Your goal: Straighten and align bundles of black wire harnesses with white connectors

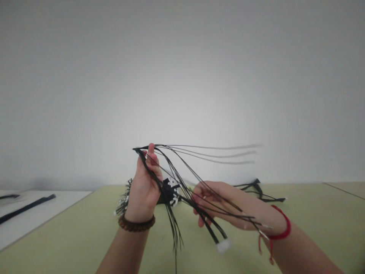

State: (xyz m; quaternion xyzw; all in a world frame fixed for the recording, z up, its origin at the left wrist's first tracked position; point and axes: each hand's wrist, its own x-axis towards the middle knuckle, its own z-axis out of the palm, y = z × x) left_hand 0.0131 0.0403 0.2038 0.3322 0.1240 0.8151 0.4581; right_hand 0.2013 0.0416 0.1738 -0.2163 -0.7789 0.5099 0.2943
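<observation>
Head: wire harness [258, 189] beyond right hand [213, 201]

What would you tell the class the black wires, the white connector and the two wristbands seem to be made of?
The black wires look plastic-insulated: matte and flexible, though any core is hidden. The white connector looks like moulded plastic, blurred but blocky. The brown bead bracelet looks like polished wood, from its warm sheen. The red wrist cord looks like matte woven thread.

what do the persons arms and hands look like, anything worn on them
Both arms are bare, with no sleeves or gloves in view. The left hand has a brown beaded bracelet at its wrist. The right hand has a thin red cord around its wrist, with loose ends hanging down.
</observation>
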